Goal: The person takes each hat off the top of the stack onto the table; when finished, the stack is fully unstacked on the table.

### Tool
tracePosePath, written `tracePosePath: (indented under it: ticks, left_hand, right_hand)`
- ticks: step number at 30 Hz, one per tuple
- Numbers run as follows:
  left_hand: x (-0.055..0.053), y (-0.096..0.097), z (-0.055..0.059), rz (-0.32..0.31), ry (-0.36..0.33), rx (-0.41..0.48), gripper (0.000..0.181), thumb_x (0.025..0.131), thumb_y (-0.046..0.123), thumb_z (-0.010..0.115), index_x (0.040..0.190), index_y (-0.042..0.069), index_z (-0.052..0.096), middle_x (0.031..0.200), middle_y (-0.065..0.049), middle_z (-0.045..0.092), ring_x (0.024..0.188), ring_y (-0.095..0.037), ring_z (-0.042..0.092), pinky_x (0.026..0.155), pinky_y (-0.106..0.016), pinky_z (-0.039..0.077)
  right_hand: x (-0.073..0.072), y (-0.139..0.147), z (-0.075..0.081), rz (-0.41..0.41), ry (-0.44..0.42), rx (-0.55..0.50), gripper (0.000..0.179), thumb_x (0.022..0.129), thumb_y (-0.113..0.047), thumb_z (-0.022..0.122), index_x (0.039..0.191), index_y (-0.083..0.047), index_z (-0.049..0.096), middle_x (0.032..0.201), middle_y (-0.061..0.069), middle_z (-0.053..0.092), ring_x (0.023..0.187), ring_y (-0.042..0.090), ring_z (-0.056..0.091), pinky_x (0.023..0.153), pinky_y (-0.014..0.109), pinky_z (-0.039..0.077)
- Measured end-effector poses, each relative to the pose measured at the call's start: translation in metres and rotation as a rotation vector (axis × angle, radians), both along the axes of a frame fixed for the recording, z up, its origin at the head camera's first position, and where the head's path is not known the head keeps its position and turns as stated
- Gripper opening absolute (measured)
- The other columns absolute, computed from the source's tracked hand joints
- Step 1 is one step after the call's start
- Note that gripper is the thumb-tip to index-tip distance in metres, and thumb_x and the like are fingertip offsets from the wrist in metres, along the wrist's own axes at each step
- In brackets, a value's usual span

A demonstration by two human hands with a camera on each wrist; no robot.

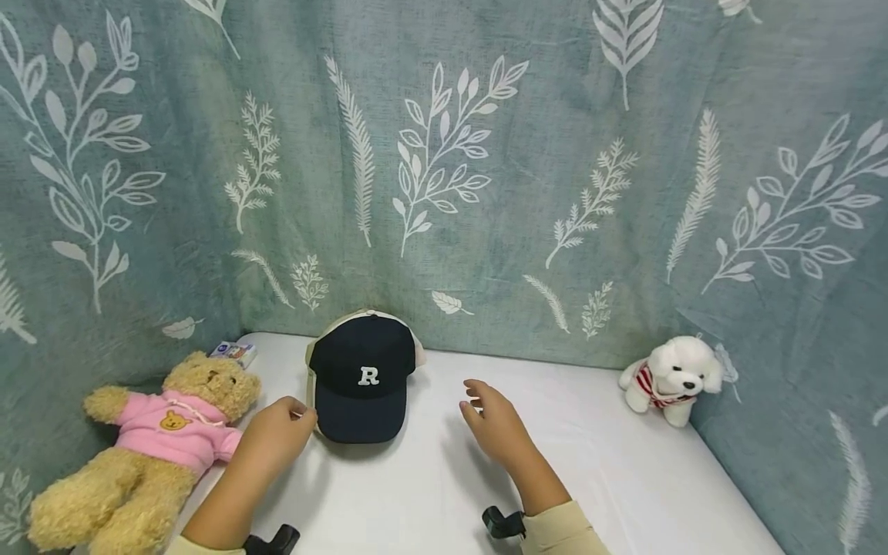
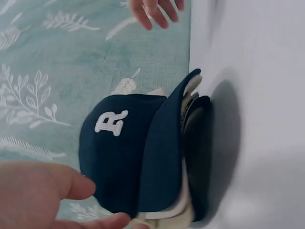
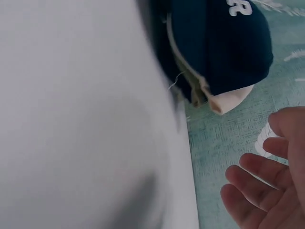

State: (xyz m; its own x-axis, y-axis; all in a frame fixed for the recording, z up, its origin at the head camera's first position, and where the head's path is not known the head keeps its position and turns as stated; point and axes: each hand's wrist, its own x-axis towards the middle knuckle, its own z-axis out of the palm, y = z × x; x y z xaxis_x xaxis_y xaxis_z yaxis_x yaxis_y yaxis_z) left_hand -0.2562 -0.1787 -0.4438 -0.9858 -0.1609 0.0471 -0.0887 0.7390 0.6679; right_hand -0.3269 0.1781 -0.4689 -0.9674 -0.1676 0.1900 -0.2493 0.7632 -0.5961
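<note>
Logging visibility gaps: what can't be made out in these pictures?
- Front cap: hides how many lie behind it, head view.
- R: partly cut off by top edge, right wrist view.
- Pack: print too small to read, head view.
- Bear: leg cut off by bottom edge, head view.

A navy cap (image 2: 126,155) lettered R sits between the hands (image 2: 35,198).

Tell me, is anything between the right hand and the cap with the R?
No. In the head view, only bare white tabletop shows between the right hand and the navy cap.
</note>
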Motion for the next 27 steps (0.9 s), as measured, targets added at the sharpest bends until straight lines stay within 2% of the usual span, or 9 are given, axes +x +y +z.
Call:
tracePosePath:
  ticks: [3, 5, 10, 13, 16, 21, 27]
  left_hand:
    - [-0.002, 0.004, -0.008, 0.03, 0.003, 0.099, 0.035, 0.098, 0.029, 0.055, 0.115, 0.001, 0.068, 0.11, -0.017, 0.073, 0.091, -0.027, 0.067, 0.075, -0.042, 0.053]
    - [-0.003, 0.008, -0.015, 0.046, 0.001, 0.206, 0.035, 0.098, 0.026, 0.054, 0.119, -0.001, 0.066, 0.108, -0.017, 0.072, 0.085, -0.023, 0.069, 0.071, -0.037, 0.055]
    - [-0.005, 0.014, -0.034, 0.073, 0.014, 0.565, 0.039, 0.104, 0.018, 0.05, 0.134, -0.006, 0.053, 0.123, -0.027, 0.061, 0.081, -0.019, 0.072, 0.068, -0.031, 0.063]
    - [-0.004, 0.015, -0.042, 0.093, 0.005, 0.714, 0.04, 0.107, 0.016, 0.048, 0.14, -0.007, 0.047, 0.129, -0.028, 0.053, 0.086, -0.021, 0.071, 0.071, -0.031, 0.064]
    - [-0.003, 0.018, -0.048, 0.11, -0.017, 0.79, 0.041, 0.107, 0.016, 0.049, 0.141, -0.007, 0.044, 0.124, -0.025, 0.051, 0.085, -0.021, 0.068, 0.072, -0.032, 0.064]
    - [-0.004, 0.027, -0.051, 0.111, -0.016, 0.831, 0.044, 0.106, 0.016, 0.051, 0.142, -0.007, 0.041, 0.119, -0.023, 0.053, 0.082, -0.02, 0.068, 0.071, -0.032, 0.064]
    - [-0.006, 0.026, -0.054, 0.139, -0.036, 0.888, 0.054, 0.107, 0.015, 0.051, 0.152, -0.005, 0.031, 0.13, -0.028, 0.05, 0.082, -0.019, 0.071, 0.073, -0.034, 0.065]
  right_hand:
    - [-0.008, -0.005, -0.003, -0.038, 0.002, -0.081, 0.042, 0.107, -0.028, 0.06, 0.147, -0.015, 0.056, 0.137, 0.005, 0.067, 0.126, 0.025, 0.066, 0.106, 0.048, 0.054]
    - [-0.012, -0.008, -0.005, -0.06, 0.009, -0.129, 0.038, 0.107, -0.026, 0.06, 0.143, -0.015, 0.059, 0.132, 0.004, 0.07, 0.123, 0.025, 0.067, 0.103, 0.048, 0.055]
    - [-0.023, -0.023, -0.015, -0.076, -0.015, -0.265, 0.032, 0.106, -0.026, 0.061, 0.137, -0.018, 0.063, 0.125, 0.002, 0.071, 0.119, 0.024, 0.067, 0.094, 0.044, 0.059]
    - [-0.026, -0.034, -0.021, -0.089, -0.051, -0.354, 0.03, 0.106, -0.024, 0.062, 0.134, -0.016, 0.064, 0.123, 0.002, 0.07, 0.115, 0.022, 0.068, 0.092, 0.04, 0.059]
    - [-0.029, -0.044, -0.026, -0.131, -0.046, -0.398, 0.027, 0.104, -0.021, 0.063, 0.13, -0.013, 0.067, 0.118, 0.003, 0.071, 0.112, 0.022, 0.068, 0.092, 0.04, 0.058]
    - [-0.035, -0.06, -0.028, -0.197, -0.007, -0.414, 0.025, 0.102, -0.018, 0.065, 0.124, -0.007, 0.07, 0.108, 0.003, 0.073, 0.107, 0.022, 0.068, 0.091, 0.043, 0.056]
    - [-0.044, -0.087, -0.031, -0.169, -0.038, -0.542, 0.027, 0.1, -0.014, 0.066, 0.124, -0.001, 0.068, 0.105, 0.006, 0.073, 0.092, 0.017, 0.069, 0.083, 0.034, 0.056]
